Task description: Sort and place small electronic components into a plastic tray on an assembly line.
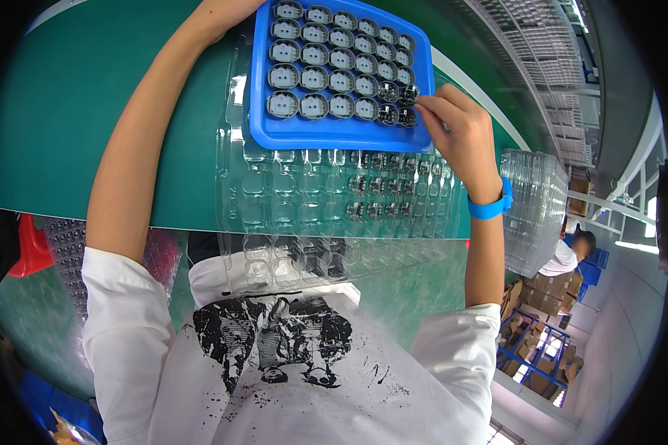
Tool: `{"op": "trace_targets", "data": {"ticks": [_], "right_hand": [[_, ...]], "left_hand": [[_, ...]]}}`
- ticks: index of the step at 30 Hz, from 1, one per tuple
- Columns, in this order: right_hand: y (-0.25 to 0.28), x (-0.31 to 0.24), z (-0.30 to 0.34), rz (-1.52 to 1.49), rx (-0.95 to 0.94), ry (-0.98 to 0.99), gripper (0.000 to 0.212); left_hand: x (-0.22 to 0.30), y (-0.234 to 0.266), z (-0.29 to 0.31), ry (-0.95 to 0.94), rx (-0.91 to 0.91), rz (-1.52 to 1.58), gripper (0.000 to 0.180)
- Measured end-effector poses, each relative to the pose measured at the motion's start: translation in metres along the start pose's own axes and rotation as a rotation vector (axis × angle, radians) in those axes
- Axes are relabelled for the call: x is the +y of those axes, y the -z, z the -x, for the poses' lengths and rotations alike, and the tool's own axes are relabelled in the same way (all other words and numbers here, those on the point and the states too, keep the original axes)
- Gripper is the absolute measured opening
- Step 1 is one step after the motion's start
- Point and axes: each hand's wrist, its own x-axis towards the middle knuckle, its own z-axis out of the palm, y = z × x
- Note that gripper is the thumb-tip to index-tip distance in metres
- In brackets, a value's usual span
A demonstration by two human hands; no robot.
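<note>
I see the right hand (460, 122) pinching a small, angular black part (408, 93) at the right of a round-cornered blue plastic tray (334, 138), beside grey oval pieces (314, 77); the left hand's (228, 13) grip, cropped, I can't tell.

Blue rectangular plastic tray (334, 138) on clear moulded plastic sheet (289, 185), sheet on green flat tabletop (67, 148). Grey rounded plastic housings (314, 78) in rows inside tray. Small black parts (357, 185) in sheet's right-hand pockets, before tray. Stacked clear plastic trays (531, 215) to the right.

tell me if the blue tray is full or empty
Mostly full: rows of grey parts cover most of the blue tray.
</note>
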Motion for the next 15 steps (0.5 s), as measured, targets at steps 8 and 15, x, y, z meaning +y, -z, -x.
{"op": "trace_targets", "data": {"ticks": [8,15], "right_hand": [[0.012,0.008,-0.005,-0.087,-0.01,-0.133,0.011],[-0.001,0.02,-0.022,0.03,-0.042,-0.028,0.01]], "left_hand": [[0.004,-0.004,0.002,-0.005,0.029,-0.003,0.024],[0.008,-0.003,0.003,-0.003,0.065,-0.075,0.024]]}}
